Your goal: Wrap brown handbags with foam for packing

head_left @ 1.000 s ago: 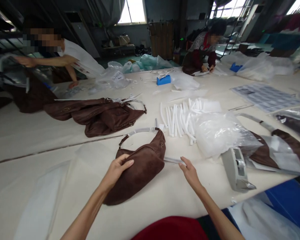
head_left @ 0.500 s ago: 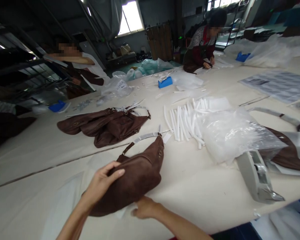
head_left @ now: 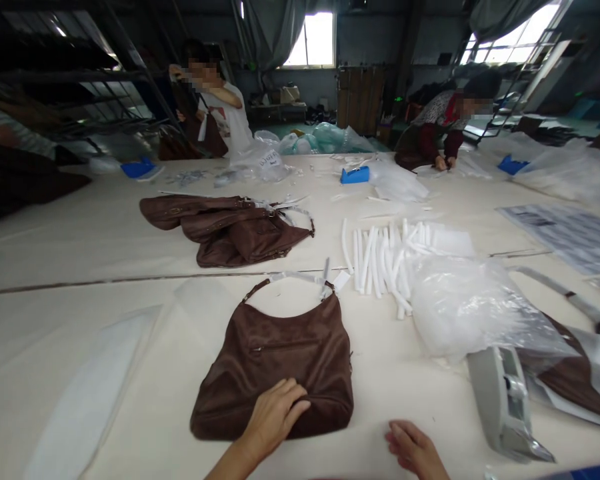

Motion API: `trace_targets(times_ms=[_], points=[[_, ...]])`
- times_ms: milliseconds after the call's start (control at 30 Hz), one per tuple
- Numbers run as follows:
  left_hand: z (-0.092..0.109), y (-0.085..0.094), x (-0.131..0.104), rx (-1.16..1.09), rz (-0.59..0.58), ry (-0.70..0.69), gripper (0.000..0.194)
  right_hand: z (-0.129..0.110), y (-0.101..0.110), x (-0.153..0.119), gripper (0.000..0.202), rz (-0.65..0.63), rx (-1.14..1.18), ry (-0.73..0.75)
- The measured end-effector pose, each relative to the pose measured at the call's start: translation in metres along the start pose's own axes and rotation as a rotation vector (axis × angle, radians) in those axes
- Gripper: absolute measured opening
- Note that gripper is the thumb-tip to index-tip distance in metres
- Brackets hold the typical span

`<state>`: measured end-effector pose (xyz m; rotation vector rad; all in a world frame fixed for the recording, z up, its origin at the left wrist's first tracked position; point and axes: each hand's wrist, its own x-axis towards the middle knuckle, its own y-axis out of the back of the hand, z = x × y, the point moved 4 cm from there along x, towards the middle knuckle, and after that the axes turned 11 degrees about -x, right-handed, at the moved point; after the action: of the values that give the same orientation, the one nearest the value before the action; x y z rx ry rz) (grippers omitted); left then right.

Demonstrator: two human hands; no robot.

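A brown handbag (head_left: pixel 280 360) lies flat on the table in front of me, its zipped side up and its wrapped strap stretched away from me. My left hand (head_left: pixel 277 413) rests on the bag's lower part, fingers laid over the material and thumb apart. To the right of the bag, my right hand (head_left: pixel 413 447) hovers near the table's front edge with loosely bent fingers and nothing visible in it. A white tag (head_left: pixel 341 279) shows at the strap's right end.
Several brown bags (head_left: pixel 240 233) lie farther back. White foam strips (head_left: pixel 380 260) are right of centre, beside a clear plastic bag (head_left: pixel 470 307). A grey tape dispenser (head_left: pixel 505 407) stands at the right. Translucent sheets (head_left: pixel 95 387) lie left. Two people work across the table.
The handbag has been turned and laid down flat. My left hand has moved right and down onto its lower part; my right hand has come away from it to the right. The view has levelled.
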<state>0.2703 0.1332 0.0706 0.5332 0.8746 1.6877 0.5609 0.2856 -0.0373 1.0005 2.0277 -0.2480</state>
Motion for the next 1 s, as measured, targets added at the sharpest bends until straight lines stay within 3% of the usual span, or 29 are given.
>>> trace_targets(times_ms=[67,200,267,333,433,567,633,767,867,1000], points=[[0.007,0.001,-0.006,-0.030,-0.018,0.007,0.037,-0.048,-0.015,0.009,0.057,-0.005,-0.015,0.107],[0.017,-0.019,-0.027,-0.135,-0.148,0.101,0.030,-0.140,-0.057,0.038,0.052,0.101,-0.058,0.378],[0.019,-0.024,-0.029,-0.210,-0.236,0.168,0.029,-0.169,-0.075,0.056,0.046,0.160,-0.164,0.439],[0.017,-0.018,-0.019,-0.299,-0.287,0.220,0.035,-0.185,-0.087,0.074,0.037,0.198,-0.270,0.434],[0.004,0.004,0.020,-0.423,-0.231,0.250,0.039,-0.189,-0.094,0.091,0.026,0.218,-0.316,0.378],[-0.024,0.022,0.094,-0.423,-0.039,0.180,0.027,-0.182,-0.095,0.088,0.023,0.280,-0.232,0.384],[-0.034,0.019,0.131,-0.288,-0.002,0.095,0.031,-0.180,-0.095,0.080,0.025,0.313,-0.132,0.442],[-0.043,0.000,0.190,-0.083,-0.044,-0.062,0.048,-0.180,-0.098,0.071,0.026,0.338,-0.042,0.514],[-0.045,-0.001,0.210,-0.019,-0.085,-0.157,0.037,-0.179,-0.099,0.071,0.030,0.336,0.008,0.490],[-0.044,0.016,0.198,0.079,-0.083,-0.263,0.021,-0.179,-0.099,0.074,0.037,0.191,0.157,0.440]])
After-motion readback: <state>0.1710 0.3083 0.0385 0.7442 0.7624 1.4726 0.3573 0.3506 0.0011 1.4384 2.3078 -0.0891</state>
